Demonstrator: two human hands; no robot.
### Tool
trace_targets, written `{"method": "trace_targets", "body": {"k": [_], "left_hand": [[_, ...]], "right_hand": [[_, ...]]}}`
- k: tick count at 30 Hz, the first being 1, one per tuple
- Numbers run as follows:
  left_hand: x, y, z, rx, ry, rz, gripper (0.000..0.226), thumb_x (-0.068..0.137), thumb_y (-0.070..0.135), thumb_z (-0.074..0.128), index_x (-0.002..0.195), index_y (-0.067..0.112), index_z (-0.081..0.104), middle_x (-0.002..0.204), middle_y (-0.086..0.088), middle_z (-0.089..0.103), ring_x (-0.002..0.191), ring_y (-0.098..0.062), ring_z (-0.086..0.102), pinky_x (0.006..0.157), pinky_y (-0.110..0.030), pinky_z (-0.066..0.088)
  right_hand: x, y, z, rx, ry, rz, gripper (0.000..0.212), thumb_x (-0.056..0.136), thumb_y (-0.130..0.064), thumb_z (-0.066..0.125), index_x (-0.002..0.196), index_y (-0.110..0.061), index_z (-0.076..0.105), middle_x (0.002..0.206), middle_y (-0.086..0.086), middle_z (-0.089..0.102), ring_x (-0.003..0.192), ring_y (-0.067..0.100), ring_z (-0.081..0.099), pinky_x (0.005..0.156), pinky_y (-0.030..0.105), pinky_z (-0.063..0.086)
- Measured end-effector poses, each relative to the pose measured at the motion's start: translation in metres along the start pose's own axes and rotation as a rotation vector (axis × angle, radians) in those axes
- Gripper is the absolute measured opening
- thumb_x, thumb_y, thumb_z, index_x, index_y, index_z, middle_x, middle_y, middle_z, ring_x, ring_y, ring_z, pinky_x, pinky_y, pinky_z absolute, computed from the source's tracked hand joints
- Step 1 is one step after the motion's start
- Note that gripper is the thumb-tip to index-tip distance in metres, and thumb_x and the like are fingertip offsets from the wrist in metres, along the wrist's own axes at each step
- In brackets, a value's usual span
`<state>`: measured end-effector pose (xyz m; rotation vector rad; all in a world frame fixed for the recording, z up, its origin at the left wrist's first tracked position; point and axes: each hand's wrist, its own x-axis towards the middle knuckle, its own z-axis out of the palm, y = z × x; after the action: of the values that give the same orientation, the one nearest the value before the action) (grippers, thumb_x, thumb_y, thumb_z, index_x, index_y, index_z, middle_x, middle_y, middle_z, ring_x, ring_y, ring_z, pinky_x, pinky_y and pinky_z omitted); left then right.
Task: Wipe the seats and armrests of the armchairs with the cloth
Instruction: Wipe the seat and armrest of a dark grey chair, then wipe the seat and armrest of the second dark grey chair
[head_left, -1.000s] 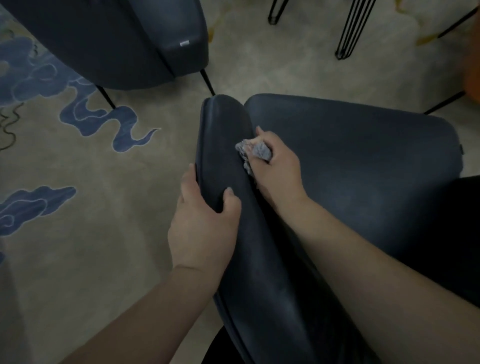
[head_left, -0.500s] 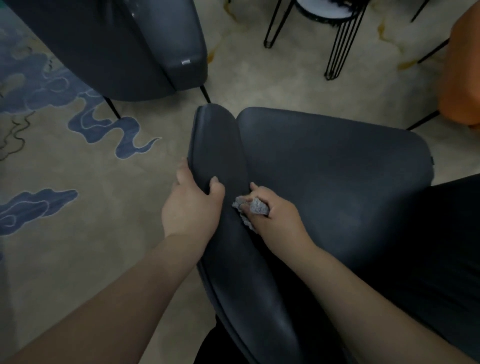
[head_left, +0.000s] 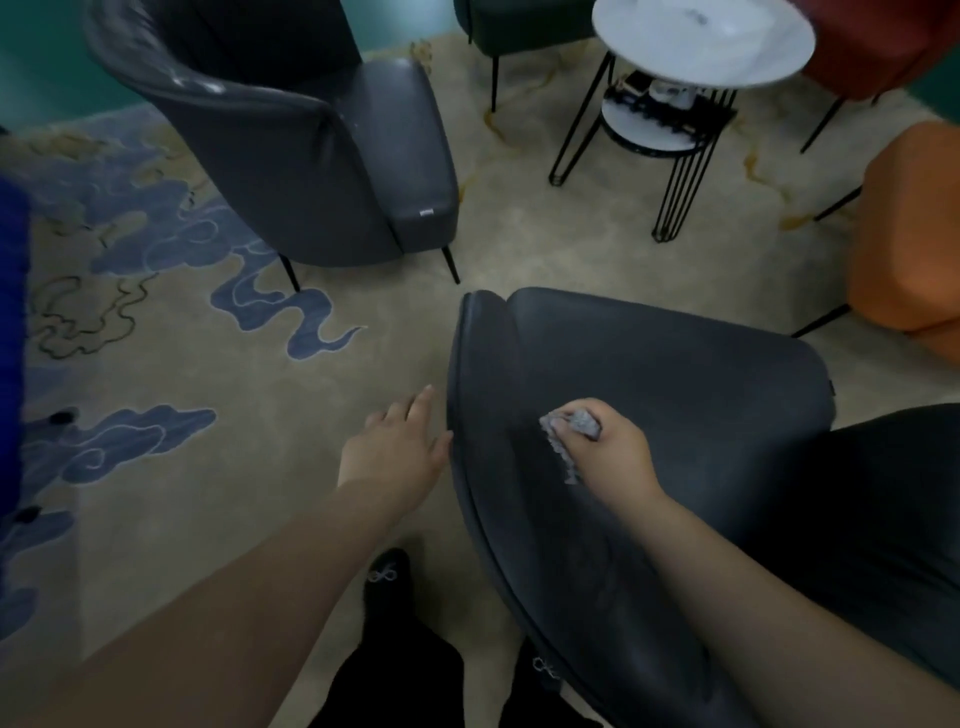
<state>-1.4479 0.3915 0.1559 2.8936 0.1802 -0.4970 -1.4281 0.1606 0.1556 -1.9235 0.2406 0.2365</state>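
**Soft cloth, slick chair**

Well, the cloth (head_left: 571, 431) is bunched in my right hand (head_left: 608, 452), my fingers curled round it, with a ragged tail hanging below my thumb against the armrest (head_left: 498, 415) of the near chair (head_left: 675, 374). My left hand (head_left: 400, 447) hangs just beside that armrest's outer face, fingers straight and loose, holding nothing; whether the fingertips touch the chair I cannot tell.

I judge the cloth to be light, limp and a little nubbly. It will fold to any curve, but wadded this small it covers little; I would take it flatter under the palm for the seat (head_left: 701, 395) and keep it balled only for the seam between seat and armrest. The upholstery looks smooth and faintly glossy, like leather, so I expect the cloth to slide easily and the chair to shift on its thin legs if I lean hard. A steadying hold on the armrest's top edge would suit.

Much is hard to read. The light is dim and everything is soft with blur. The chair's back and far armrest are cut off at the lower right. Any dust or streaks on the dark surface I cannot make out. The second chair (head_left: 311, 156) stands well apart across the rug (head_left: 208, 467), its seat mostly hidden behind its own back.
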Motion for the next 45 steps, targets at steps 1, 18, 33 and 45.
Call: {"method": "trace_targets", "body": {"k": [1, 18, 33, 45], "left_hand": [[-0.003, -0.012, -0.003, 0.033, -0.011, 0.013, 0.065, 0.097, 0.053, 0.030, 0.153, 0.026, 0.012, 0.153, 0.001, 0.032, 0.132, -0.027, 0.038, 0.096, -0.042, 0.043], [0.064, -0.209, -0.125, 0.225, 0.027, 0.200, 0.067, 0.096, 0.055, 0.030, 0.152, 0.021, 0.019, 0.159, 0.000, 0.024, 0.143, -0.023, 0.024, 0.112, -0.041, 0.026], [0.207, -0.240, -0.179, 0.187, 0.017, 0.148, 0.065, 0.094, 0.054, 0.033, 0.151, 0.023, 0.023, 0.155, 0.005, 0.030, 0.141, -0.018, 0.027, 0.112, -0.038, 0.024], [0.359, -0.223, -0.238, 0.161, 0.065, 0.077, 0.066, 0.096, 0.055, 0.031, 0.153, 0.023, 0.021, 0.158, 0.004, 0.026, 0.144, -0.019, 0.023, 0.115, -0.038, 0.021]], "right_hand": [[0.000, -0.007, 0.003, 0.010, 0.020, 0.004, 0.011, 0.085, -0.020, 0.067, 0.076, -0.025, 0.067, 0.076, -0.006, 0.068, 0.060, -0.010, 0.059, 0.043, 0.004, 0.040], [0.078, -0.149, 0.174, -0.067, 0.186, 0.002, 0.010, 0.084, -0.034, 0.067, 0.093, -0.029, 0.065, 0.085, -0.016, 0.065, 0.079, -0.003, 0.059, 0.062, 0.014, 0.043], [0.232, -0.213, 0.207, -0.050, 0.093, 0.071, 0.011, 0.088, -0.036, 0.063, 0.085, -0.026, 0.065, 0.076, -0.006, 0.068, 0.068, 0.008, 0.063, 0.051, 0.016, 0.043], [0.394, -0.257, 0.196, 0.002, 0.043, 0.110, 0.014, 0.090, -0.031, 0.062, 0.092, -0.018, 0.065, 0.074, 0.003, 0.065, 0.066, 0.018, 0.062, 0.047, 0.025, 0.050]]}}
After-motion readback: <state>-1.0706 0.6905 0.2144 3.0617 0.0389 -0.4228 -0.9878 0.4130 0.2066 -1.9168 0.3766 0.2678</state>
